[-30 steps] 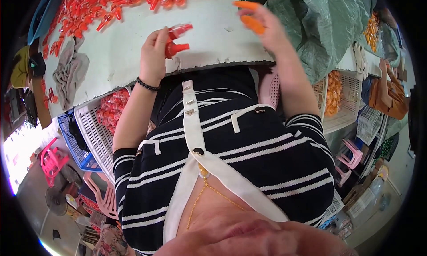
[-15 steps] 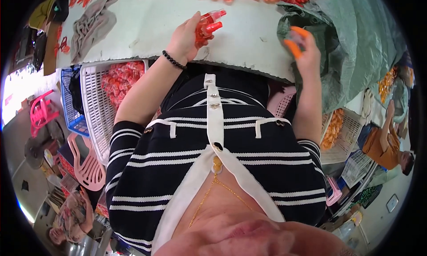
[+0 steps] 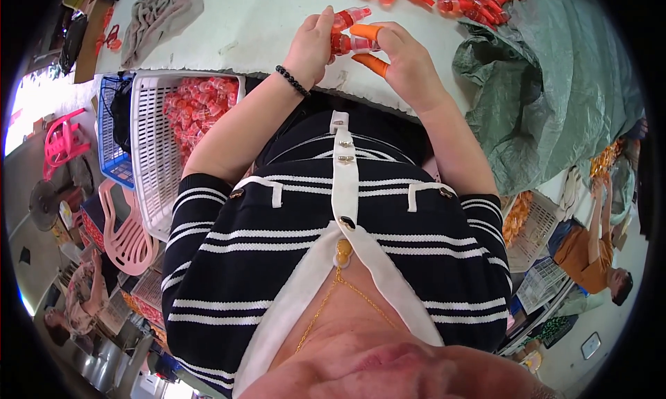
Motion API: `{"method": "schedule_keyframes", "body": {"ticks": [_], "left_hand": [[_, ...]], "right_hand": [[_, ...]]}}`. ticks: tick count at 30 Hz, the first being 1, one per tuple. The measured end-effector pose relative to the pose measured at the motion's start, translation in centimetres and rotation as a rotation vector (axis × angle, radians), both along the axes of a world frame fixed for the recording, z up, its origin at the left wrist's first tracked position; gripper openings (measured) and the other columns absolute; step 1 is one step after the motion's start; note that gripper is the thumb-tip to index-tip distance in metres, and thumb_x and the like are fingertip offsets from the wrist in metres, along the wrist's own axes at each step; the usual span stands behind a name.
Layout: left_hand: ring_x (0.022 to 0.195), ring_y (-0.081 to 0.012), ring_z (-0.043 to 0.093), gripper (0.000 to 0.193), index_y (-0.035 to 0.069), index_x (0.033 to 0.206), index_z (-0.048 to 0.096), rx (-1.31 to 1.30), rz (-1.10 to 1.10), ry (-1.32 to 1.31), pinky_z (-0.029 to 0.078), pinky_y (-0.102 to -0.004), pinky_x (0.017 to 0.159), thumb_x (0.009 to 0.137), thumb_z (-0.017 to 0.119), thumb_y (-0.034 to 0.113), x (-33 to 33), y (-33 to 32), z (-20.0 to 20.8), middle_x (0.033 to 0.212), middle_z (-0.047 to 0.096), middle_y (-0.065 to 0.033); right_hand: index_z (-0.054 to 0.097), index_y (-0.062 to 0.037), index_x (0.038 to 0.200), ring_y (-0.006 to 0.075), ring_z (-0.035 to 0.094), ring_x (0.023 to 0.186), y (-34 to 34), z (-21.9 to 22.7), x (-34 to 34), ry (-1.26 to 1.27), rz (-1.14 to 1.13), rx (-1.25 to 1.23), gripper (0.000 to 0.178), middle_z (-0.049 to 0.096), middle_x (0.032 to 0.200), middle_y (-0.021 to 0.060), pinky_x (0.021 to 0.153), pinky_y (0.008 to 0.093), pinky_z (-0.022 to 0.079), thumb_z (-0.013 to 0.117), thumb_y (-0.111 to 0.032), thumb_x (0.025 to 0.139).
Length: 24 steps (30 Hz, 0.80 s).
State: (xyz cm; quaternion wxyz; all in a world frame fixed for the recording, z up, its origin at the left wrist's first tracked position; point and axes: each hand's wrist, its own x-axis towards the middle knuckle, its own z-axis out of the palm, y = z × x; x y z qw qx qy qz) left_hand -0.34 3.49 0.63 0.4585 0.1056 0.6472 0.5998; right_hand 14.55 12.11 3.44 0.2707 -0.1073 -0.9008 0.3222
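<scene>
Over the near edge of the white table, my left hand is closed round at least two small clear bottles with red tops. One red bottle points up to the right. Just below it, a second red bottle points at my right hand. Orange finger covers sit on the thumb and a finger of my right hand. Between them they pinch a small clear cap at the second bottle's tip. How far the cap sits over the tip I cannot tell.
Several red bottles lie at the table's far side. A green plastic sack covers the right. A grey cloth lies at the left. Left of me stands a white basket of red bottles. Other people sit at both sides.
My right hand has come left from the green sack to the bottles, with the clear piece in its fingers. My left hand still holds the bottles.
</scene>
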Motion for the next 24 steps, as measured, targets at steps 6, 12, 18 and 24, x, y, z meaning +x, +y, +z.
{"method": "schedule_keyframes", "body": {"ticks": [6,12,18,24], "left_hand": [[0.058,-0.0090,0.048,0.037,0.003,0.107,0.053,0.034,0.007,-0.068,0.037,-0.0236,0.048,0.097,0.046,0.038,0.4,0.3,0.0,0.079,0.056,-0.0034],[0.062,-0.0090,0.051,0.035,0.000,0.111,0.049,0.184,0.026,0.425,0.042,-0.0250,0.051,0.098,0.046,0.033,0.5,0.6,-2.5,0.084,0.057,-0.0051],[0.070,-0.0237,0.059,0.033,-0.004,0.107,0.049,0.241,0.016,0.775,0.049,-0.0336,0.064,0.096,0.050,0.028,1.1,-0.2,-0.2,0.083,0.062,-0.0171],[0.071,-0.0235,0.060,0.031,-0.003,0.107,0.049,0.191,0.019,0.794,0.049,-0.0341,0.064,0.096,0.050,0.025,0.8,-1.4,-0.1,0.083,0.062,-0.0173]], "right_hand": [[0.058,-0.0009,0.099,0.0284,0.061,0.086,0.2,-1.4,0.0,0.027,0.004,0.057,0.023,0.061,0.096,0.0106,0.072,0.0313,0.052,0.060,0.001,0.076],[0.059,0.0013,0.101,0.0183,0.063,0.076,-0.7,-1.7,-0.5,-0.079,-0.104,-0.424,0.022,0.065,0.091,0.0107,0.067,0.0286,0.051,0.064,-0.010,0.083],[0.062,0.0031,0.099,0.0110,0.061,0.070,-0.9,-2.2,-0.8,-0.078,-0.138,-0.933,0.029,0.067,0.086,0.0106,0.064,0.0261,0.049,0.068,-0.022,0.085],[0.061,0.0024,0.104,0.0119,0.060,0.071,-1.6,-3.6,-1.4,-0.038,-0.074,-0.759,0.031,0.066,0.087,0.0099,0.065,0.0256,0.049,0.069,-0.020,0.085]]}}
